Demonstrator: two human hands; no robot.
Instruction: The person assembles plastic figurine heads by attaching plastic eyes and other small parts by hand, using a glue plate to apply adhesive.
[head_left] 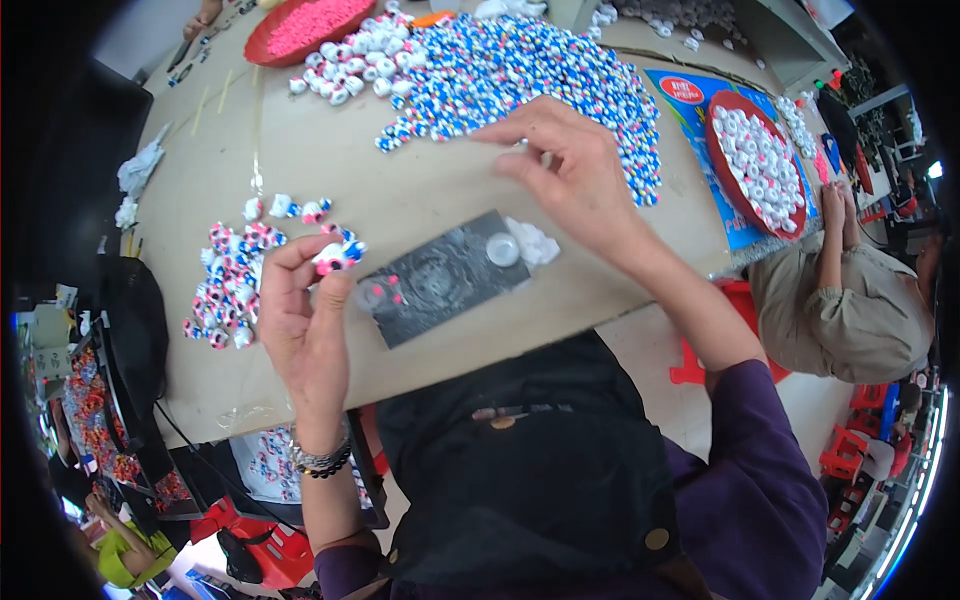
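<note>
Your left hand (300,320) pinches a small assembled piece (332,258) at the fingertips, raised so you can see it, near the dark pad (440,280). Your right hand (565,170), fingers loosely curled, pinches something tiny; can't tell what. It's beside the big pile (520,70). Small pile (235,280) left of you.

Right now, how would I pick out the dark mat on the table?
Start at the big cardboard-covered table. Below the large pile of blue-and-white pieces, near the table's front edge, lies the dark mat, between the left hand and the right hand. It is the only flat, black, patterned rectangle there.
</note>
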